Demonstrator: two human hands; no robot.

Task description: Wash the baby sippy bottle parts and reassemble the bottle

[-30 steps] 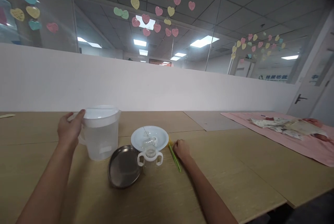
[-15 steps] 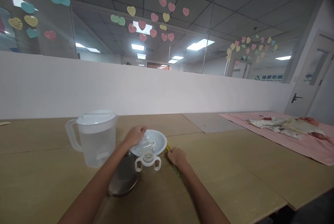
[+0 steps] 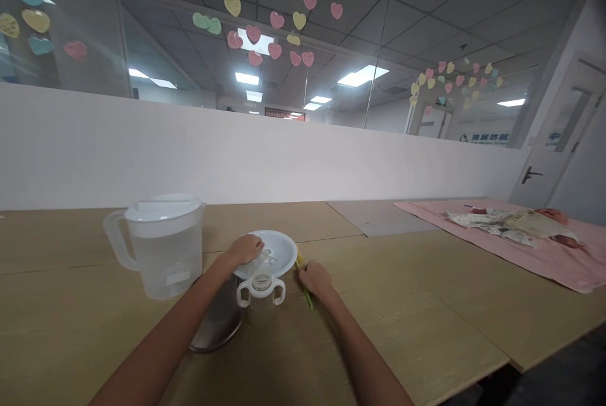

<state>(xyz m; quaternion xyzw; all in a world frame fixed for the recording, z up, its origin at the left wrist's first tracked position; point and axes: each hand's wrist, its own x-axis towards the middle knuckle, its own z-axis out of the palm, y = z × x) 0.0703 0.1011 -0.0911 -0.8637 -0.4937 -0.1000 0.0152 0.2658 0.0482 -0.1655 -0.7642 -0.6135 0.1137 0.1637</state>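
Note:
My left hand [image 3: 246,249] reaches over the white plate [image 3: 286,248], its fingers curled down at the left rim. Beneath and beside those fingers are clear and whitish small parts [image 3: 266,259] on the plate. What the fingers grip is hidden. In front of the plate stands a clear baby bottle with a white two-handled collar [image 3: 261,287], its mouth uncovered. To the right, my right hand [image 3: 316,278] is closed around a thin yellow-and-green stick [image 3: 308,298], whose green end points toward me. The stick's yellow end touches or passes close to the plate's rim.
A lidded translucent pitcher [image 3: 165,254] with water stands at the left. A metal pot or lid [image 3: 218,324] lies partly under my left forearm. On the right, a pink cloth [image 3: 544,267] carries crumpled fabric [image 3: 534,226]. A white wall [image 3: 284,160] rises behind the table.
My left hand has lowered toward the plate, and the clear piece under it sits lower. My right hand stays on the stick. The view has shifted slightly.

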